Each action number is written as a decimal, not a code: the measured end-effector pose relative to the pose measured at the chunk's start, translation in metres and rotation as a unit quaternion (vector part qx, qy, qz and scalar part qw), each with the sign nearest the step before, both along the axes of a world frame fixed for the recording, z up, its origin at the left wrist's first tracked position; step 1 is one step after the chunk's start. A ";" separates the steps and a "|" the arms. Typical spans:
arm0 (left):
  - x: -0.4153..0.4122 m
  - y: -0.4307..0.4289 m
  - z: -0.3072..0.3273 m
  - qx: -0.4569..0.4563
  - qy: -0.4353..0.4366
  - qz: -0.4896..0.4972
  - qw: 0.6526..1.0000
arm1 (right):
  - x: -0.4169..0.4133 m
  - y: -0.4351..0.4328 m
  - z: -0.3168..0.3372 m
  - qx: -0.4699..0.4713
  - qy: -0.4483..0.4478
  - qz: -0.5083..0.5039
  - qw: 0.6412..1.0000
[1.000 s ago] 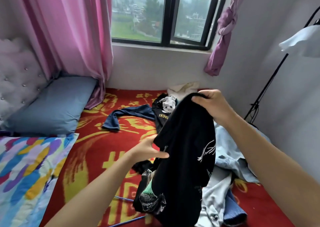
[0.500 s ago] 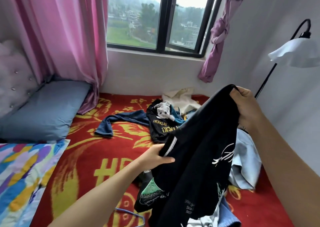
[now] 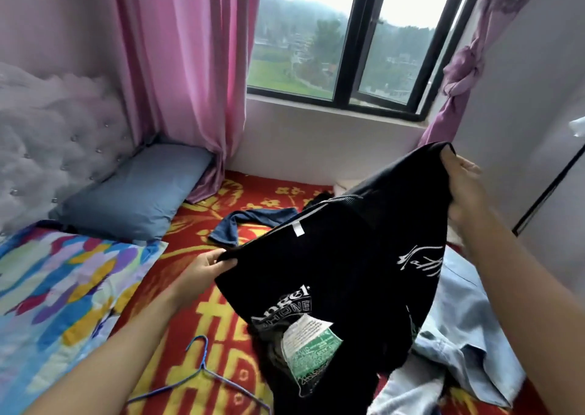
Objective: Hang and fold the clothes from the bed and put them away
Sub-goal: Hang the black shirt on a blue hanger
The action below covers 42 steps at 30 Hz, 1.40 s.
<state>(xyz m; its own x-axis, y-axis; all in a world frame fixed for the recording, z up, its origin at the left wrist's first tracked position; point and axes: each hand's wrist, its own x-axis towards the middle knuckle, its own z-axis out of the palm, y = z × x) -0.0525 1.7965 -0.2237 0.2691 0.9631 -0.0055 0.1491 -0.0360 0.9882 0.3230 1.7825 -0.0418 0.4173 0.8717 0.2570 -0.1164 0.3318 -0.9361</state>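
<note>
The person holds a soft black T-shirt (image 3: pixel 348 272) up over the red and yellow bed (image 3: pixel 190 313), stretched between both hands. The left hand (image 3: pixel 202 266) pinches its lower edge with curled fingers. The right hand (image 3: pixel 465 190) grips the top corner. A small white tag shows on the cloth. A thin blue wire hanger (image 3: pixel 202 373) lies flat on the bed. A crumpled light blue shirt (image 3: pixel 468 335) lies beside the T-shirt.

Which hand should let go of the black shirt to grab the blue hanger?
Left, probably. The left hand pinches the lower corner of the black shirt, on the side where the blue hanger lies on the bed. The right hand holds the high corner on the far side.
</note>
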 end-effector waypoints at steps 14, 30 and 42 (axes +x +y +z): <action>-0.115 0.042 0.140 0.204 0.104 0.250 0.941 | -0.063 0.139 -0.052 -0.092 -0.180 -0.020 0.979; -0.261 0.137 -0.128 -0.064 0.415 0.162 0.893 | -0.288 0.156 -0.371 -0.526 -0.551 0.177 0.623; -0.267 0.039 -0.245 -0.139 0.344 0.263 0.891 | -0.334 0.041 -0.532 -0.520 -0.616 0.287 0.517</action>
